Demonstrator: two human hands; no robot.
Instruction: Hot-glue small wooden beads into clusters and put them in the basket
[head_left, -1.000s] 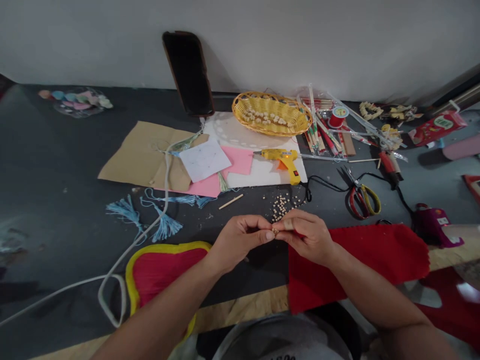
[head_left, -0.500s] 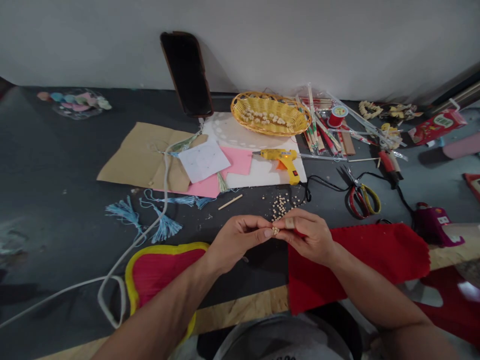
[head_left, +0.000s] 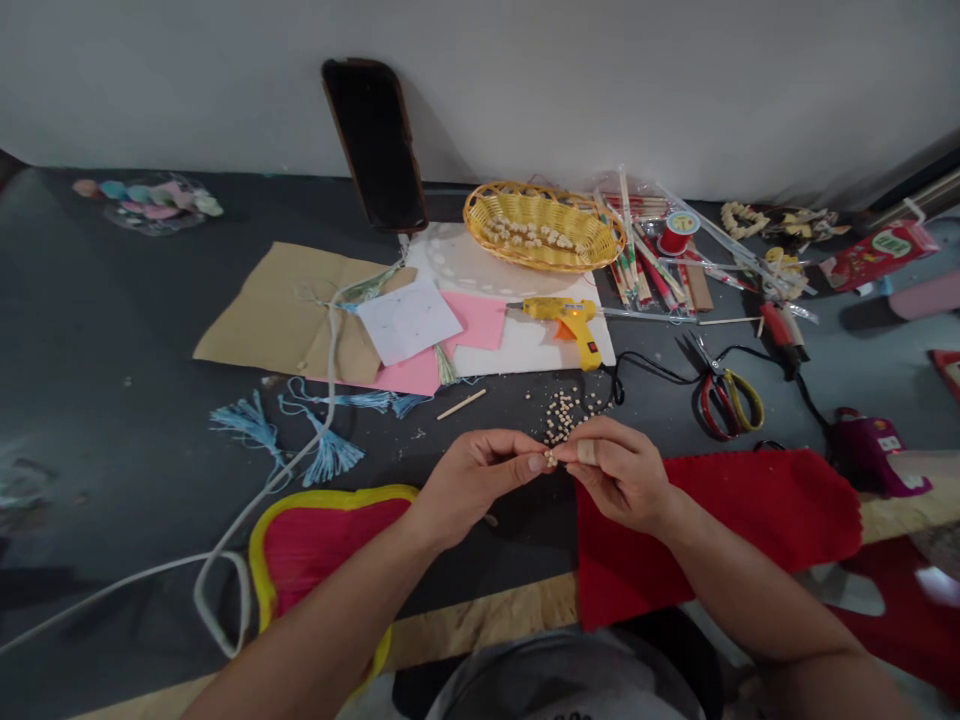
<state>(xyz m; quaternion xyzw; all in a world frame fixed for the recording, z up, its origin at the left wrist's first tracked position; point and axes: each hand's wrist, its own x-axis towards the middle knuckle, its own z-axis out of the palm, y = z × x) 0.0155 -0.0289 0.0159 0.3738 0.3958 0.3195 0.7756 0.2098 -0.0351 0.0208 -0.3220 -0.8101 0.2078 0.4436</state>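
1. A small pale wooden bead [head_left: 551, 459] sits pinched between the fingertips of both hands, just below frame centre.
2. Loose matching beads [head_left: 561, 411] lie scattered on the dark table directly above it.

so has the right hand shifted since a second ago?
Barely. The right hand still pinches the small bead against the left hand, in the same spot just below the loose bead pile and over the red felt's left edge.

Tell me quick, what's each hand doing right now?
Left hand: closed, fingertips pinching a small bead.
Right hand: closed, fingertips meeting the same bead.
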